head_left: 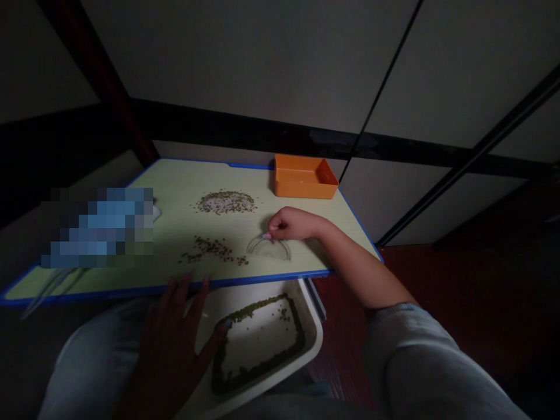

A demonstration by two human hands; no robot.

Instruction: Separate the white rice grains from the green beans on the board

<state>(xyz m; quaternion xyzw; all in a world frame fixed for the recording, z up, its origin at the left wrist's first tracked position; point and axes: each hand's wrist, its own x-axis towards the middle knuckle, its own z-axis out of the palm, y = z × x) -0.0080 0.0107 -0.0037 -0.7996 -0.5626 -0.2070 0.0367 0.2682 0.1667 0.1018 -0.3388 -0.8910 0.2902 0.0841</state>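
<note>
A clear protractor stands or lies on the pale tabletop, its curved edge pinched in my right hand. Just left of it is a loose scatter of small dark beans or seeds. Farther back lies a wider pile of mixed pale and brown grains. My left hand has its fingers spread near the table's front edge, dim in shadow. It overlaps the left side of a white basin under the table edge. Greenish-brown grains line the basin's bottom edges.
An orange open box sits at the table's back right corner. The small table has a blue rim. At its left a blurred-out blue item lies near a thin pale strap. Cabinet panels rise behind.
</note>
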